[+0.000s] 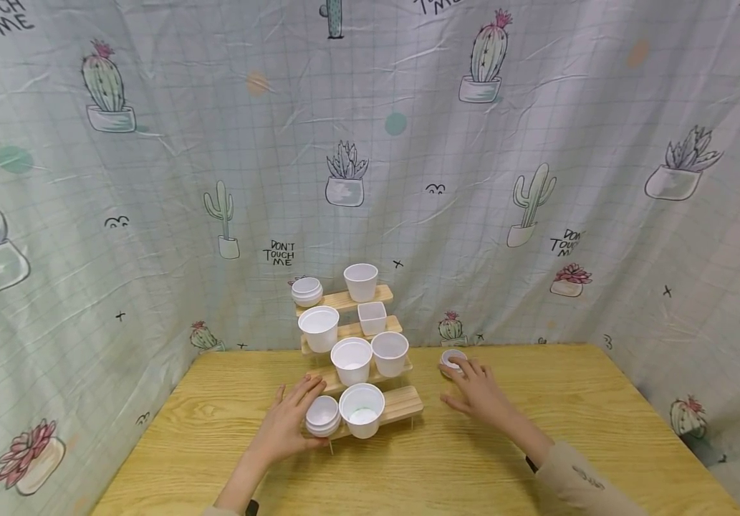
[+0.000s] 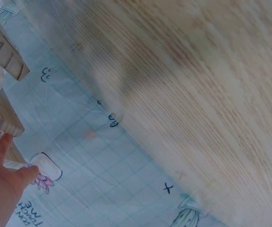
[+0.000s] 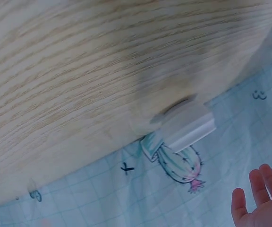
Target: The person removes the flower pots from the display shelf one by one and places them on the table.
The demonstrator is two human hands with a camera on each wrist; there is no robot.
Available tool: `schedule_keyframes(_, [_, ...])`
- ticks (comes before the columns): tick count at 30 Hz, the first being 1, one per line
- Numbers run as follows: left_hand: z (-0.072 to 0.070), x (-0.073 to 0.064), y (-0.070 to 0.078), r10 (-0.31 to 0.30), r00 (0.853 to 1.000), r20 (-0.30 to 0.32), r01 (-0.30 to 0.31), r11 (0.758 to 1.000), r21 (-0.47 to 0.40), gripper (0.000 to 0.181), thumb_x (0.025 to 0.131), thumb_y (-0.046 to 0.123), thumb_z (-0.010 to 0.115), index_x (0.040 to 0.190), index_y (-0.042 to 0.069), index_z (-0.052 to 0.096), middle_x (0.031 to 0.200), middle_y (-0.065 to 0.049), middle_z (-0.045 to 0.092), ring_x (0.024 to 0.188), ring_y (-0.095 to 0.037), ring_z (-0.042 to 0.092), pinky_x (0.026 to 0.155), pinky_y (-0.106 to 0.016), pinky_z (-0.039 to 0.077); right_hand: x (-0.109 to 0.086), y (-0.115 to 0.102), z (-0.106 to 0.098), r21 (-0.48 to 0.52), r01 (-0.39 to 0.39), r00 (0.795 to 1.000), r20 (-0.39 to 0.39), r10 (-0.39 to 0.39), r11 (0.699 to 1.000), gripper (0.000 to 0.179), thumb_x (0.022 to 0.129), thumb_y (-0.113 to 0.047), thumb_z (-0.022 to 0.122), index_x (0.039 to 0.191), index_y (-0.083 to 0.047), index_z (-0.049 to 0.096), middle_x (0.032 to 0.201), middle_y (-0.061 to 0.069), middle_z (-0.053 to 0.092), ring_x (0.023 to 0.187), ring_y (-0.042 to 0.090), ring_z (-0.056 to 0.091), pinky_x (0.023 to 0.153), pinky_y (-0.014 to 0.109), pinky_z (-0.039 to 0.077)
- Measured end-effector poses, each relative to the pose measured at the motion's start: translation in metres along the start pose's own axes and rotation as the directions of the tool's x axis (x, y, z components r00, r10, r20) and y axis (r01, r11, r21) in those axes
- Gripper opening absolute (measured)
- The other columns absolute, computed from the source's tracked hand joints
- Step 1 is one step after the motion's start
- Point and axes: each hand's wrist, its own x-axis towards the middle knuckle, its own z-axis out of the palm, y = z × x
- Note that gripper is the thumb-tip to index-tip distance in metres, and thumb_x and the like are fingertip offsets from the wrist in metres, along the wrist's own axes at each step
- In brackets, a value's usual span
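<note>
A stepped wooden stand [image 1: 402, 403] holds several white plastic cups on its tiers. My left hand [image 1: 289, 423] lies along the stand's left side, its fingers reaching toward the plank ends. Beside it on the lowest tier sits a short ribbed white cup [image 1: 322, 416], with a wider white cup [image 1: 362, 410] to its right. In the left wrist view, fingertips meet a plank end [image 2: 11, 125]. To the right of the stand, my right hand [image 1: 478, 393] reaches over a small white cup [image 1: 453, 358] on the table; the right wrist view shows its fingers spread, apart from that cup [image 3: 188, 126].
The upper tiers carry round cups [image 1: 319, 328], a square cup [image 1: 372, 317] and another short ribbed cup [image 1: 307, 290]. Behind the wooden table [image 1: 537, 401] hangs a cactus-print curtain [image 1: 408, 236], which also closes off both sides.
</note>
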Motion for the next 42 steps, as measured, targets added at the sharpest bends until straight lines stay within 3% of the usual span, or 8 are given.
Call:
schedule_keyframes(19, [-0.002, 0.0, 0.002, 0.0, 1.0, -0.011, 0.0, 1.0, 0.009, 0.1, 0.051, 0.046, 0.082, 0.136, 0.016, 0.039, 0.141, -0.002, 0.039, 0.132, -0.025, 0.032, 0.105, -0.06, 0.02, -0.002, -0.031, -0.02, 0.008, 0.101, 0.994, -0.048, -0.101, 0.995, 0.059, 0.069, -0.033, 0.073, 0.122, -0.015, 0.053, 0.12, 0.013, 0.052, 0.106, 0.029, 0.049, 0.078, 0.047, 0.041])
schedule_keyframes(28, [0.0, -0.001, 0.001, 0.004, 1.0, -0.006, -0.004, 0.999, 0.032, 0.1, 0.052, 0.05, 0.08, 0.136, 0.017, 0.038, 0.141, -0.003, 0.038, 0.132, -0.025, 0.033, 0.104, -0.06, 0.022, -0.002, -0.046, -0.021, 0.074, 0.128, 0.991, -0.041, -0.125, 0.989, 0.057, 0.073, -0.034, 0.071, 0.124, -0.016, 0.051, 0.124, 0.012, 0.05, 0.108, 0.029, 0.05, 0.082, 0.056, 0.043])
schedule_keyframes(42, [0.0, -0.001, 0.001, -0.006, 1.0, -0.009, 0.006, 1.0, 0.001, 0.1, 0.052, 0.047, 0.081, 0.136, 0.017, 0.038, 0.141, -0.003, 0.038, 0.132, -0.025, 0.032, 0.105, -0.06, 0.02, -0.001, -0.064, -0.023, 0.076, 0.181, 0.983, -0.046, -0.178, 0.981, 0.061, 0.074, -0.036, 0.069, 0.128, -0.021, 0.047, 0.126, 0.007, 0.048, 0.11, 0.022, 0.045, 0.082, 0.045, 0.042])
